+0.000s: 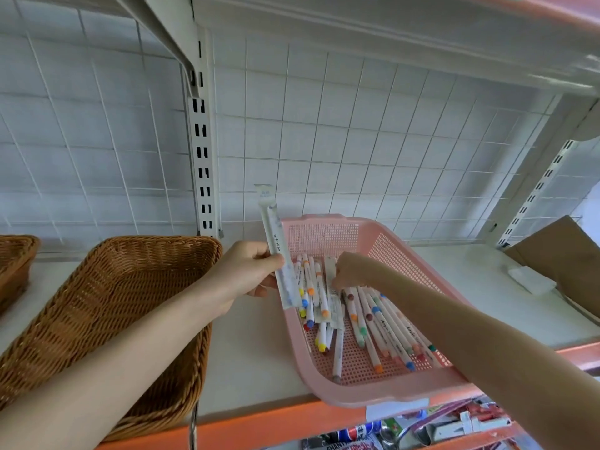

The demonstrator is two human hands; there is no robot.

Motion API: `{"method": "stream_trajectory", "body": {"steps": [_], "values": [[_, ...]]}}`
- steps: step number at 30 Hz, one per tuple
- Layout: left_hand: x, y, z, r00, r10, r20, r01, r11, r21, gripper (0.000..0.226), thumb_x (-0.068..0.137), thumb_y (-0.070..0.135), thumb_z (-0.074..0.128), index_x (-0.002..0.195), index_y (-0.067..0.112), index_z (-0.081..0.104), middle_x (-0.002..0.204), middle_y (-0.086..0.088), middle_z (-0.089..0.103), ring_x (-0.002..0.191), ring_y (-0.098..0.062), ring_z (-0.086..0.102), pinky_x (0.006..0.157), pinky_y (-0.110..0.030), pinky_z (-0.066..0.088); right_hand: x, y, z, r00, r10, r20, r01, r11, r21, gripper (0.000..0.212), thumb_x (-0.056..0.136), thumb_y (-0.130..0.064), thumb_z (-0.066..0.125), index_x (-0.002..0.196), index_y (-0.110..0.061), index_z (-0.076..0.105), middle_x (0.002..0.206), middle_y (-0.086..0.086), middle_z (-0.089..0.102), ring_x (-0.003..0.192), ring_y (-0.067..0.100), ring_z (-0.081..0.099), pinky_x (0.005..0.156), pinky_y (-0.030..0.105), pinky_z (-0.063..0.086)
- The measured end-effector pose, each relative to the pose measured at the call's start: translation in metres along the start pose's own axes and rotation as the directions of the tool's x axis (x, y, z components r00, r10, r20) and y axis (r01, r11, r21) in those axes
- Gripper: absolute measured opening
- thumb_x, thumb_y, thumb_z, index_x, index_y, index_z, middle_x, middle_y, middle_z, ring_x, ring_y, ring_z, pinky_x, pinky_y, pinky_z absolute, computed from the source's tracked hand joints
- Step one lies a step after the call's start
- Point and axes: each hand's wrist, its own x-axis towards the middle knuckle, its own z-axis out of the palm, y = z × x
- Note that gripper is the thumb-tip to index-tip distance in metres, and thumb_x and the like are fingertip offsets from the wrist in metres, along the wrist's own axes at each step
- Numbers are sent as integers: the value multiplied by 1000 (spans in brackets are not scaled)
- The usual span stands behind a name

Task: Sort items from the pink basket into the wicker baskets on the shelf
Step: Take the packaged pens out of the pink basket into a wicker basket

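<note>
A wicker basket (pixel 107 306) lies left of the pink basket (pixel 373 396). At that basket's left rim your left hand (pixel 246 271) pinches a long wrapped pen (pixel 274 232), its print unreadable. Inside it, your right hand (pixel 352 271) reaches among markers (pixel 373 319); whether its fingers grip anything cannot be told.

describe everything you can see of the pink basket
The pink plastic basket is shallow and rectangular, with perforated walls and floor and a solid smooth rim. It sits skewed on the white shelf, its near corner at the orange front edge. Inside lie white markers with coloured caps and some wrapped packets. The right hand reaches in among them; the left hand holds a wrapped white pen over its left rim.
</note>
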Motion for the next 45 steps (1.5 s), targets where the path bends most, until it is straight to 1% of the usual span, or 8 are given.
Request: {"method": "stream_trajectory", "body": {"steps": [3,7,12,16,22,29,36,45], "values": [[0,-1,0,1000,-3,1,3,1000,1,18,95,14,51,82,18,63,77,4,67,62,-5,63,58,-22,48,2,1,1,1000,10,17,-10,1000,-4,15,87,-15,57,78,-4,53,75,1,50,63,11,48,49,12,36],[0,-2,-2,1000,-10,12,10,1000,4,17,95,14,51,86,17,64,80,4,69,66,-6,65,58,-21,48,3,3,3,999,33,22,-34,998,55,42,89,-25,58,121,1,49,114,11,55,97,21,55,74,21,43],[-1,-3,-3,1000,-10,12,10,1000,8,17,95,14,51,85,18,63,78,5,68,61,-3,64,56,-20,47,7,-1,5,996,76,50,-79,994,71,36,84,-17,62,114,1,51,98,8,56,91,20,55,82,25,47],[-3,-6,-4,1000,-12,12,12,1000,6,17,95,13,51,87,20,64,78,6,69,59,-2,64,55,-20,46,12,-1,5,990,115,78,-125,982,140,14,83,-6,56,96,-3,51,81,5,50,72,16,51,61,20,45],[-3,-3,-1,1000,-14,4,14,1000,-15,17,95,13,51,85,18,64,76,5,68,57,-1,63,56,-20,47,3,12,-4,975,168,143,-216,862,459,14,84,-1,48,71,-6,44,57,3,41,44,11,35,38,16,29],[-1,7,15,999,-52,13,53,997,-60,14,93,9,51,85,11,63,79,-3,68,57,-6,62,56,-22,45,-32,16,-26,996,-61,67,-25,530,848,14,88,3,43,81,-2,55,61,8,50,41,11,47,37,18,34],[-12,14,12,998,-26,-51,20,994,-106,16,93,8,50,88,13,65,78,0,69,58,-4,63,52,-19,45,-60,3,-31,981,-187,-58,107,260,960,30,90,0,43,117,3,55,80,10,55,67,18,51,64,29,43],[-65,-10,-54,987,-8,-158,-1,999,-53,15,93,7,50,91,12,64,83,-2,65,66,-7,60,56,-20,46,-92,-94,-26,933,-326,-153,225,199,954,17,93,-1,45,80,-4,55,66,7,52,57,16,45,56,28,41]]}}
